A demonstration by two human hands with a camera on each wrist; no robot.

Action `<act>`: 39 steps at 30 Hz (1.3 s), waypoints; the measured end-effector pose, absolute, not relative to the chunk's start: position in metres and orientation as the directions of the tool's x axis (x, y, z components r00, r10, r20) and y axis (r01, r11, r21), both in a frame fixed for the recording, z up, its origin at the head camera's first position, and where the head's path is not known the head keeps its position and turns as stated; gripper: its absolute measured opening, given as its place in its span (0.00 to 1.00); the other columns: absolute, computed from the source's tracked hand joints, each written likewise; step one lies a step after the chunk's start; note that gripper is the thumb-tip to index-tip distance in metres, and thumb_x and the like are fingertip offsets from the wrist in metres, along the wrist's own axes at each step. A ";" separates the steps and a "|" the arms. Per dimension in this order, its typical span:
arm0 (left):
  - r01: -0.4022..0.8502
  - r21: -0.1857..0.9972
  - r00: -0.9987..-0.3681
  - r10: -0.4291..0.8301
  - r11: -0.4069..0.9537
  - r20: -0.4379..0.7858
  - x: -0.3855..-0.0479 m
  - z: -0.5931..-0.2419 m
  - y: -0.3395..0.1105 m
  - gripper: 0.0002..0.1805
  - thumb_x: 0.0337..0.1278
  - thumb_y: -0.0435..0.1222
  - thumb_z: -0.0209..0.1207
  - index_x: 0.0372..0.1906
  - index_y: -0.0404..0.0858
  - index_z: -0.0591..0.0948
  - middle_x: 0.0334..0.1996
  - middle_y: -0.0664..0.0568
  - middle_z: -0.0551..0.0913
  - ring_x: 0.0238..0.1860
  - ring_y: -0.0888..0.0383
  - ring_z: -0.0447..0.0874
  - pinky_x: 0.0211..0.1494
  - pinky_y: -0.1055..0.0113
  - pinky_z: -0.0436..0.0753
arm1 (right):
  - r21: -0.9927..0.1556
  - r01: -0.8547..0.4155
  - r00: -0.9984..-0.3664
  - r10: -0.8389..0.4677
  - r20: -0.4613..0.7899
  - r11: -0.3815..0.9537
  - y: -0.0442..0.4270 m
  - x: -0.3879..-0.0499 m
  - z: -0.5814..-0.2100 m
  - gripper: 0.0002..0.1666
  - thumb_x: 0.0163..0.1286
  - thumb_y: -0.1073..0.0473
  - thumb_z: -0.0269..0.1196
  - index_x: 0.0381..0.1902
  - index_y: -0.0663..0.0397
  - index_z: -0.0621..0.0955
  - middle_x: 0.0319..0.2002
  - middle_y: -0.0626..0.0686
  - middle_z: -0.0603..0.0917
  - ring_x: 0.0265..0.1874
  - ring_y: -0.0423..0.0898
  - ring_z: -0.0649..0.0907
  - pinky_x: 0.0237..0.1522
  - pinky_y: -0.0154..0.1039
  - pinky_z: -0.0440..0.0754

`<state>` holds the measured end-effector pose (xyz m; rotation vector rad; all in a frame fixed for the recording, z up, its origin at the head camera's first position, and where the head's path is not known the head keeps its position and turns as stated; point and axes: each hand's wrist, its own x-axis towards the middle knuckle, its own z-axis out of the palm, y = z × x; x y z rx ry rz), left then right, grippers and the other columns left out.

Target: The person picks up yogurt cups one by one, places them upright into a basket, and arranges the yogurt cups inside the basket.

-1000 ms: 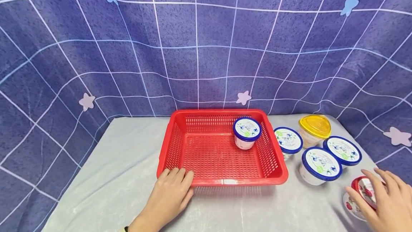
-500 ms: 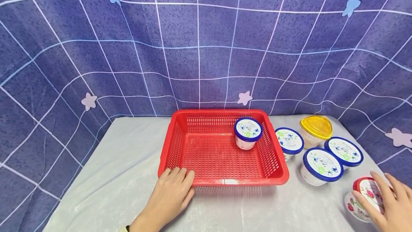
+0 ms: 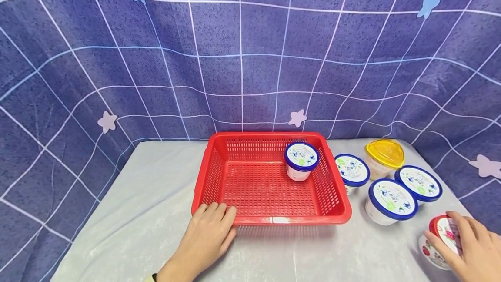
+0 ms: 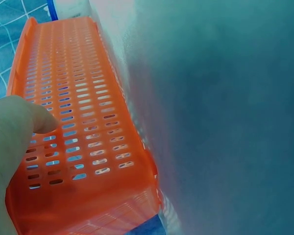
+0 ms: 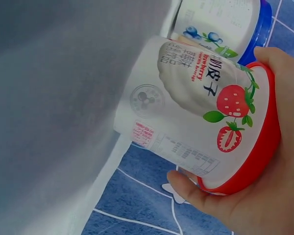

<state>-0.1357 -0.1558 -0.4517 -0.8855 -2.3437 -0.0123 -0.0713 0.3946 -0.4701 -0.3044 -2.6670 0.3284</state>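
Note:
My left hand grips the near-left rim of a red plastic basket, fingers over the edge. In the left wrist view the thumb presses the basket's slotted outer wall. At the table's right side my right hand holds a strawberry tub by its red lid from above, thumb and fingers on opposite sides. The tub stands upright, its base on the table. Inside the basket, at the back right, sits a blue-lidded tub.
Right of the basket stand several tubs: one blue-lidded tub beside its wall, another blue-lidded tub nearer, a third blue-lidded tub behind that, and a yellow-lidded tub at the back. A blue grid-patterned curtain hangs behind the grey-covered table.
My right hand has come down onto the strawberry tub and closed around its lid; the tub, tilted earlier, is upright. The left hand and basket have stayed in place.

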 end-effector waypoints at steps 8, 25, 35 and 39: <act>0.604 -0.188 -0.575 0.586 0.775 0.571 -0.135 -0.451 -0.156 0.17 0.64 0.46 0.43 0.42 0.39 0.77 0.28 0.50 0.77 0.29 0.49 0.76 0.35 0.56 0.71 | -0.312 0.101 -0.852 0.243 0.463 0.945 0.391 -0.070 -0.469 0.47 0.58 0.34 0.67 0.57 0.68 0.68 0.50 0.78 0.66 0.47 0.81 0.66 0.52 0.70 0.58; 0.607 -0.210 -0.545 0.594 0.767 0.592 -0.136 -0.452 -0.156 0.16 0.65 0.44 0.40 0.40 0.39 0.75 0.27 0.51 0.75 0.28 0.50 0.75 0.34 0.58 0.69 | -0.556 0.016 -0.778 0.360 0.515 0.831 0.372 -0.064 -0.459 0.38 0.61 0.58 0.65 0.67 0.67 0.68 0.59 0.74 0.63 0.62 0.55 0.64 0.65 0.27 0.45; 0.617 -0.182 -0.546 0.583 0.765 0.602 -0.135 -0.451 -0.156 0.14 0.56 0.44 0.50 0.40 0.39 0.76 0.27 0.51 0.76 0.28 0.50 0.76 0.32 0.57 0.70 | -0.499 -0.059 -0.739 0.298 0.604 0.865 0.360 -0.063 -0.450 0.38 0.60 0.53 0.66 0.64 0.67 0.71 0.58 0.75 0.66 0.57 0.72 0.64 0.69 0.39 0.48; 0.616 -0.190 -0.541 0.585 0.765 0.604 -0.136 -0.451 -0.155 0.14 0.58 0.44 0.48 0.40 0.39 0.76 0.27 0.51 0.76 0.27 0.51 0.75 0.32 0.57 0.69 | -0.499 -0.105 -0.719 0.281 0.636 0.860 0.354 -0.062 -0.443 0.38 0.61 0.51 0.66 0.64 0.67 0.72 0.58 0.74 0.67 0.57 0.70 0.64 0.66 0.28 0.46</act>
